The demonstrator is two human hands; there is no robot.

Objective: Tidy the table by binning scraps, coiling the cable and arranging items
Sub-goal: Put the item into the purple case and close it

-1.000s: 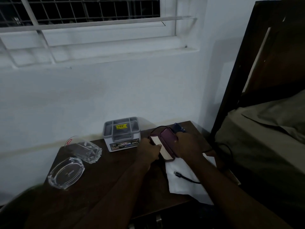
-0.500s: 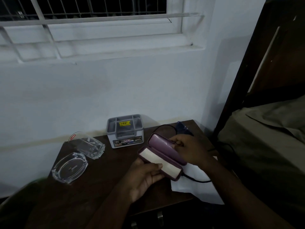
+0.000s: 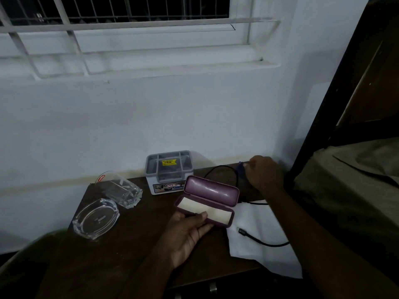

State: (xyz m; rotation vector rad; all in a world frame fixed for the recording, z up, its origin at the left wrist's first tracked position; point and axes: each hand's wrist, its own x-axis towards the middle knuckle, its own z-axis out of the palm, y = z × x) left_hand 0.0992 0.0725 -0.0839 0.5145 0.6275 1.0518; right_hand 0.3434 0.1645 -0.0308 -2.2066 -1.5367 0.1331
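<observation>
So the purple case point(image 3: 208, 201) is lying open about mid-table, lid tipped up toward the wall, pale lining showing in the tray. Left hand point(image 3: 187, 231) comes in palm-up under its near edge, thumb curled over the rim, so it's holding the case. Right behind the lid sits the grey organizer point(image 3: 169, 171), just shy of touching, backed up against the wall. The case's right end overhangs the white cloth point(image 3: 259, 234), which droops off the table's point(image 3: 121, 255) front-right corner. Black cable point(image 3: 257, 239) runs across the cloth with its plug end loose near the case, then loops up behind the lid to the back right corner. Right hand point(image 3: 262, 172) is back there, fingers closed on a small dark blue thing point(image 3: 240, 168) at the cable's far end; can't make out what it is. Over on the left, a glass point(image 3: 121, 189) on its side and an ashtray point(image 3: 96, 219) sit near the left edge, well apart from the case. Open wood in front, between ashtray and left hand. Bed frame point(image 3: 336, 108) crowds the right side.
</observation>
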